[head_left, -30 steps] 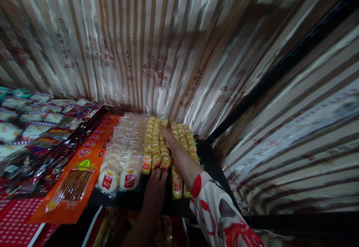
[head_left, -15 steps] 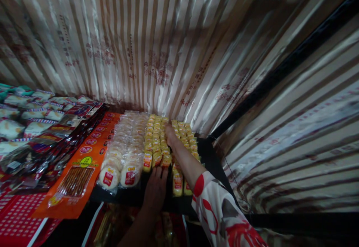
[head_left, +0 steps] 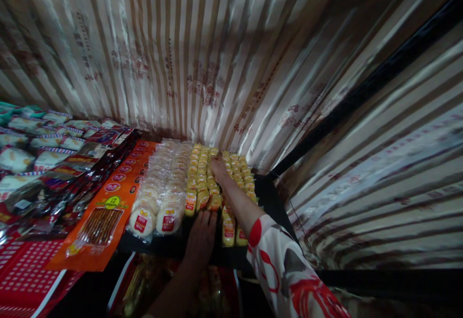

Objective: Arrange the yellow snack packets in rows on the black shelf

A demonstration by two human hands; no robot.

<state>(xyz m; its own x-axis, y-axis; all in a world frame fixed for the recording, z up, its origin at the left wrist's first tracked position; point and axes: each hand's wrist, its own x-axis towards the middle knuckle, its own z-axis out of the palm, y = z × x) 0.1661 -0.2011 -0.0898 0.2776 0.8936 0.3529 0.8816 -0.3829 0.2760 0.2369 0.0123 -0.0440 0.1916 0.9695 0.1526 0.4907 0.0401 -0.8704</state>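
Note:
Rows of small yellow snack packets [head_left: 200,176] with red labels stand on a black shelf top. My left hand [head_left: 200,241] is at the front of these rows, fingers stretched forward, with its fingertips against the front packets. Further back, my right hand [head_left: 219,168] reaches over the rows and touches the packets near the far end. Its fingers are dim and partly hidden, so any grip there cannot be made out. To the left stand two rows of clear-wrapped round white crackers [head_left: 168,219] with red labels.
An orange bag of brown sticks [head_left: 99,226] overhangs the shelf [head_left: 166,245] edge. Dark shiny packs [head_left: 61,188] and white bags [head_left: 16,159] lie further left. A red basket [head_left: 31,272] is at lower left. Striped curtain [head_left: 202,43] and a black pole [head_left: 340,106] border the shelf.
The view has shifted slightly. Both hands stay at nearly the same places on the yellow packets, and the packets look unchanged.

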